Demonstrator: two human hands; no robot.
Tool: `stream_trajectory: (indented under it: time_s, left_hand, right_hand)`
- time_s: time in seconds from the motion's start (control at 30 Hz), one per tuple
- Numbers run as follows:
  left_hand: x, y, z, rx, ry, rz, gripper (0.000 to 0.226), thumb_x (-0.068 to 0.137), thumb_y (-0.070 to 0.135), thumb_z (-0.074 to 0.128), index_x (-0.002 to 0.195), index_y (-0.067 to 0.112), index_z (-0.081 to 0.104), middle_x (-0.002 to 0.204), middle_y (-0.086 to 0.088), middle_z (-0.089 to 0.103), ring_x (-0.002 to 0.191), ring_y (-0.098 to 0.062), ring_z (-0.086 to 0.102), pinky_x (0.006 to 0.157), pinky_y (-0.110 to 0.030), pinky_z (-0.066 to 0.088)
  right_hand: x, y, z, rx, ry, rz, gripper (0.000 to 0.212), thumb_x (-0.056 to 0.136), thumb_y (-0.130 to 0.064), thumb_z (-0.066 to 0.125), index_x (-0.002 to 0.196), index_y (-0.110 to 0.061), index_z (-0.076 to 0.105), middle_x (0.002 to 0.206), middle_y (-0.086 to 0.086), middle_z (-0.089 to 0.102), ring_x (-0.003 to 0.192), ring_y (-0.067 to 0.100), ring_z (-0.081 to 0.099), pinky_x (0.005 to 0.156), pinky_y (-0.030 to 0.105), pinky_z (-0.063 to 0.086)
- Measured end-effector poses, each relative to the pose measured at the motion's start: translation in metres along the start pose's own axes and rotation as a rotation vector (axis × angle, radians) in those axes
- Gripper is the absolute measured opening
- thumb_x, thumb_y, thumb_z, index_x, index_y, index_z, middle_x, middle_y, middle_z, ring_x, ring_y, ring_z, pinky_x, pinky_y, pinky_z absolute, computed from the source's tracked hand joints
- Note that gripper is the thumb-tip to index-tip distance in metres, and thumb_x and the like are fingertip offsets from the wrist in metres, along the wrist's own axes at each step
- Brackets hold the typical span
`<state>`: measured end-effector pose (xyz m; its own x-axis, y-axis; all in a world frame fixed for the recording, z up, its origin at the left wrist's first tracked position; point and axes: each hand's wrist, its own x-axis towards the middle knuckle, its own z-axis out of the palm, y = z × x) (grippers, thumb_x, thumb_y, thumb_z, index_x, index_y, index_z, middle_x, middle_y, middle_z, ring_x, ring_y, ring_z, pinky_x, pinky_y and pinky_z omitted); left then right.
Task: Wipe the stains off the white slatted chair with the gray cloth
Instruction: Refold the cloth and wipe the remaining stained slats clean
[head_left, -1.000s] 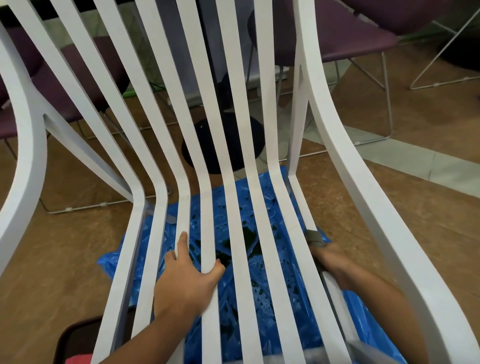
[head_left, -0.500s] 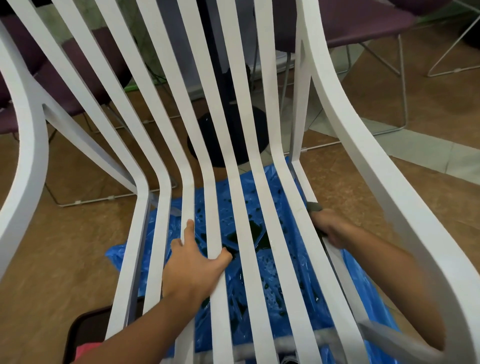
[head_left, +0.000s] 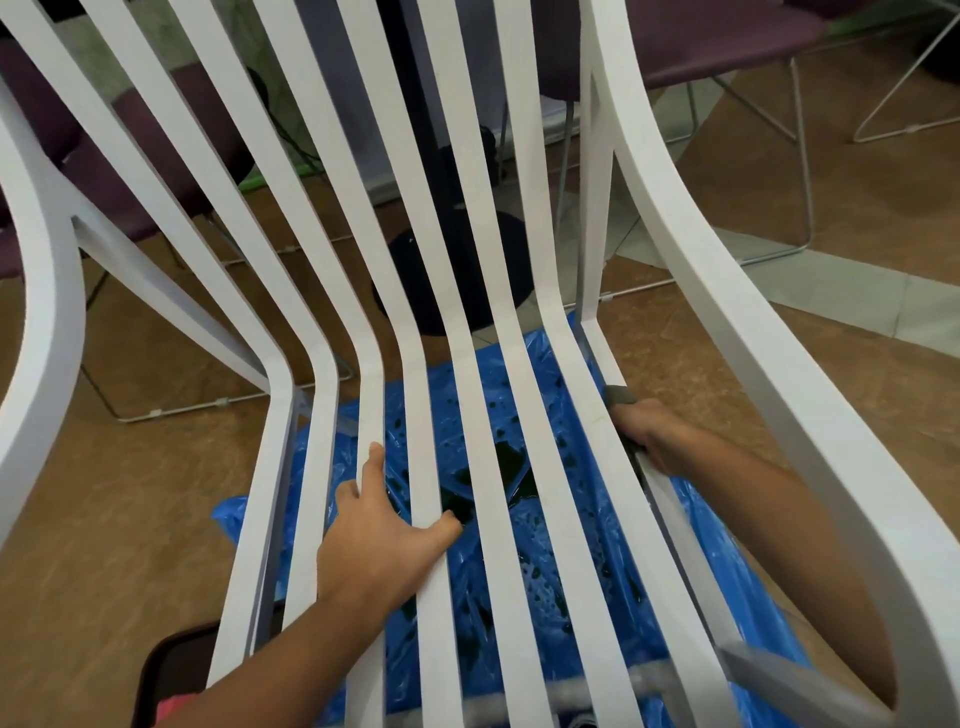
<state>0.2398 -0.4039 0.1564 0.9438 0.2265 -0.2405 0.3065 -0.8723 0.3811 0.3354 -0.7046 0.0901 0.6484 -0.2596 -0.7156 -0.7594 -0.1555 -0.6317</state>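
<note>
Slid the right hand (head_left: 644, 436) and the gray cloth (head_left: 619, 396) further up the outermost right seat slat of the white slatted chair (head_left: 717, 291) over the last second, closer to the bend where seat turns into backrest. Kept the left hand (head_left: 374, 525) on the same middle slats meanwhile. Grips that right slat now with curled fingers, cloth bunched inside the fist, only a gray tip poking out ahead of the knuckles and lying against the slat. Rests flat on the left side: fingers straight and spread, forefinger along one slat, thumb stretched sideways across the next, holding nothing. Puts the cloth well apart from the left hand, with two bare slats between thumb and cloth. Shows under the seat a blue plastic sheet (head_left: 556, 571) spread on the brown floor (head_left: 130, 519), beaded with droplets, and a dark puddle (head_left: 501, 470) on it, seen through the gaps between the two hands.
</note>
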Motion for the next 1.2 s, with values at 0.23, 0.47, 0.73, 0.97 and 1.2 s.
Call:
stream_trajectory:
  time_s: [0.23,0.47,0.73,0.97,1.2]
  left_hand:
    - [-0.001,-0.021,-0.011,-0.003,0.016,0.015,0.113,0.065,0.061,0.07,0.157,0.04,0.009,0.136,-0.001,0.046,0.09,-0.013,0.051,0.072,-0.032,0.045]
    - [-0.002,-0.013,-0.005,-0.03,-0.018,0.025,0.114,0.062,0.065,0.064,0.156,0.044,0.003,0.136,0.002,0.043,0.083,-0.011,0.059,0.068,-0.031,0.05]
    - [-0.001,-0.014,-0.005,-0.018,-0.011,0.061,0.114,0.065,0.063,0.066,0.157,0.039,0.004,0.132,0.002,0.045,0.083,-0.009,0.056,0.069,-0.028,0.047]
    - [-0.001,-0.013,-0.004,-0.004,-0.009,0.048,0.114,0.065,0.063,0.066,0.157,0.04,0.003,0.137,0.001,0.043,0.088,-0.013,0.059,0.071,-0.028,0.048]
    - [-0.001,-0.013,-0.001,0.001,0.009,0.038,0.112,0.064,0.065,0.063,0.156,0.041,0.003,0.139,0.002,0.042,0.088,-0.014,0.059,0.071,-0.028,0.049]
  right_hand:
    - [-0.002,0.017,0.016,0.066,-0.019,0.04,0.006,0.081,-0.006,0.059,0.083,-0.001,0.06,0.074,0.021,0.052,0.044,0.024,0.046,0.057,0.04,0.045]
    - [-0.001,0.017,0.008,0.002,0.003,0.066,0.012,0.089,-0.006,0.062,0.083,0.004,0.064,0.08,0.022,0.064,0.069,0.031,0.059,0.055,0.033,0.053]
    - [0.023,-0.008,0.01,-0.06,0.021,0.008,0.017,0.09,-0.009,0.062,0.091,0.008,0.065,0.086,0.027,0.072,0.062,0.032,0.067,0.055,0.047,0.059]
    - [0.046,-0.072,0.007,-0.39,0.109,-0.136,0.021,0.086,-0.021,0.07,0.087,0.0,0.066,0.076,0.015,0.068,0.058,0.027,0.067,0.042,0.029,0.05]
    - [0.061,-0.078,0.0,-0.266,-0.009,-0.226,0.034,0.092,-0.04,0.066,0.102,-0.008,0.065,0.09,0.012,0.069,0.073,0.025,0.066,0.058,0.031,0.055]
